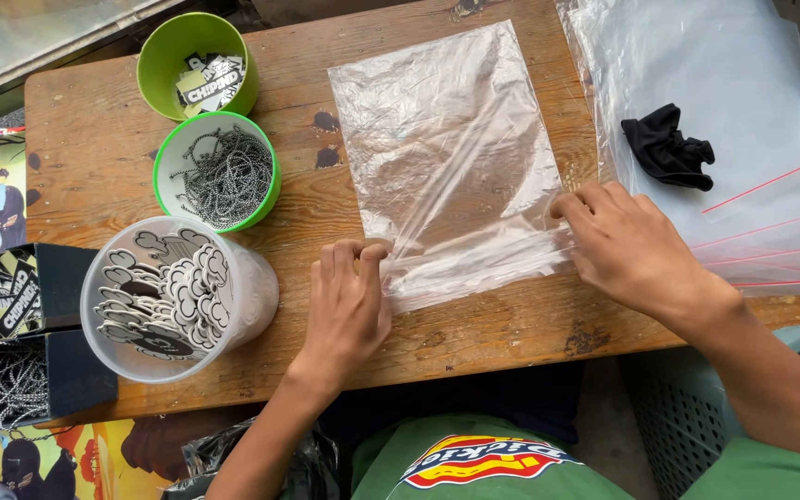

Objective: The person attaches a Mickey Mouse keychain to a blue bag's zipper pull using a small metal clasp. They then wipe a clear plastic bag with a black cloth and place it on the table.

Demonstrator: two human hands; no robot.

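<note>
The left hand (pixel 349 310) has its grip closed, fingertips curled and pinching the near left corner of a clear plastic bag (pixel 451 148). The right hand (pixel 631 250) presses its bunched fingertips on the bag's near right edge, its grip closed on the film there. The bag lies flat and crinkled in the middle of a worn wooden worktop (pixel 94 157), scuffed and dotted with dark stains. To the right a stack of clear zip bags (pixel 743 93) with red closure lines carries a crumpled black cloth (pixel 667 146). On the left stand a green cup of printed stickers (pixel 198 65), a green-rimmed cup of bead chains (pixel 218 171) and a clear tub of cloud-shaped stickers (pixel 176 298). A dark box (pixel 25 333) sits off the worktop's left edge.
</note>
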